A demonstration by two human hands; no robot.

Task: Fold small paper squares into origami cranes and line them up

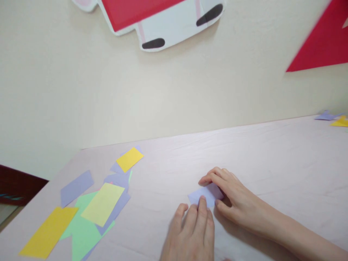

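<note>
A small lilac paper piece (206, 194) lies flat on the pale table (272, 163). My right hand (231, 195) curls over its right side, fingers on its top edge and thumb at its lower right. My left hand (191, 232) comes in from below, fingertips pressing the paper's near edge. Both hands pinch or press the same piece against the table.
To the left lies a loose heap of cut paper: yellow rectangles (102, 203), (129, 159), (49, 232), a green sheet (81, 232) and lilac strips (77, 187). More lilac and yellow scraps (333, 119) sit at the far right edge. A cream wall with red-and-white paper decorations (163, 18) rises behind.
</note>
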